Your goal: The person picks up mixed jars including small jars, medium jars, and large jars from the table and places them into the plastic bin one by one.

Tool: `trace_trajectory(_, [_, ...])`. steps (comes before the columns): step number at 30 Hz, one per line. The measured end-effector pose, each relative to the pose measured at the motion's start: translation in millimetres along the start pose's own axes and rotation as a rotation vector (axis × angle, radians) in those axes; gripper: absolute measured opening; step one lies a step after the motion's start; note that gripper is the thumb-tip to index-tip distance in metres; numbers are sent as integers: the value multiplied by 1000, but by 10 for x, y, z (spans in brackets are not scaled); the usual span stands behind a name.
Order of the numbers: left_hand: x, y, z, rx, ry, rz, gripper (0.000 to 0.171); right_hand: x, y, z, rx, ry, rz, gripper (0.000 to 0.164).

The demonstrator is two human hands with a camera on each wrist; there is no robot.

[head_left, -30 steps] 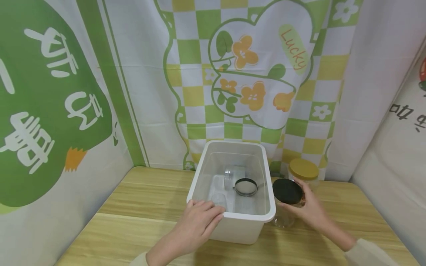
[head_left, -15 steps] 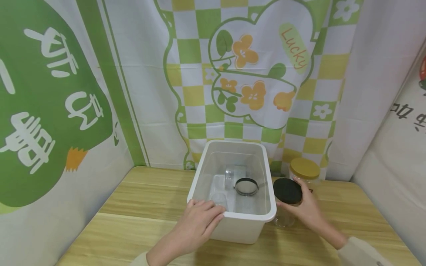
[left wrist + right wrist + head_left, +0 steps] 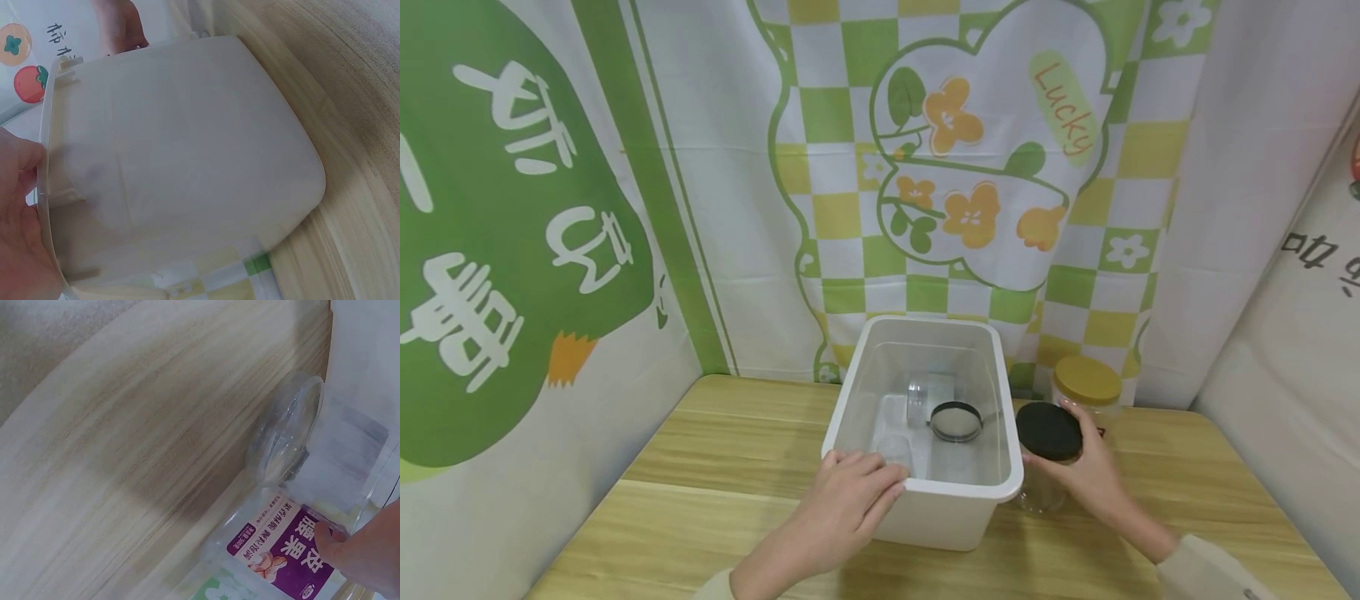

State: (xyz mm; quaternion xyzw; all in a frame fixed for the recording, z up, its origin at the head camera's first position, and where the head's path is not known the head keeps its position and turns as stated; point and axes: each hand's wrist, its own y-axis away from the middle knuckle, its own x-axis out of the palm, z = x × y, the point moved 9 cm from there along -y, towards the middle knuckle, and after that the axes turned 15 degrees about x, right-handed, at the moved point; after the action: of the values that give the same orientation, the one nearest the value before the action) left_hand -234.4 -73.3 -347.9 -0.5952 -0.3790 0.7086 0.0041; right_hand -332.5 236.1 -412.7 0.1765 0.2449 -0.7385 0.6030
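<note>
My left hand [image 3: 850, 500] grips the near rim of a white plastic bin [image 3: 925, 488]; the left wrist view shows the bin's outer wall [image 3: 175, 150] and the hand [image 3: 19, 219] at its rim. To the bin's right, my right hand [image 3: 1097, 467] holds a clear jar with a black lid [image 3: 1048, 431], standing on the table. Behind it is a jar with a yellow lid [image 3: 1087, 381]. In the right wrist view, a purple-labelled jar [image 3: 294, 550] lies close to the clear jar's base [image 3: 284, 431], and my fingertips touch its label.
Inside the bin lie a clear jar [image 3: 916, 403] on its side, a black-rimmed round piece [image 3: 955, 422] and another clear rounded container [image 3: 893, 450]. The wooden table [image 3: 715, 475] meets a printed curtain [image 3: 925, 283] at the back.
The right hand and the black-lidded jar shifted very slightly early on, then held still. The left hand stays on the bin's rim.
</note>
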Motion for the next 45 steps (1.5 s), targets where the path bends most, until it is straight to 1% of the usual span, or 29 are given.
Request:
trace_trajectory(4, [-3,1,-7,7,-1,-7,18,-6,3,-18,22,-21,10,106])
trace_trajectory(9, [-9,-1,-6,4,8,-10,18,-34,5,-2,18,-41,4,108])
trace_trajectory(12, [-9,-1,-2,0,15,-6,19,-53,-1,5,29,-47,2,109])
trace_trajectory(18, [-8,1,0,-4,23,1,19,-82,-10,22,41,-45,15,104])
trace_trajectory(24, [-13,1,1,-4,19,0,19,-109,-3,64,7,-31,34,99])
trace_trajectory(31, [-9,-1,0,-5,20,1,19,-136,6,84,-29,36,34,99])
trace_trajectory(41, [-9,2,-1,-3,8,-6,19,-167,25,140,-87,49,10,95])
trace_trajectory(45, [-13,-2,-2,0,9,-8,19,-175,29,157,-97,59,25,95])
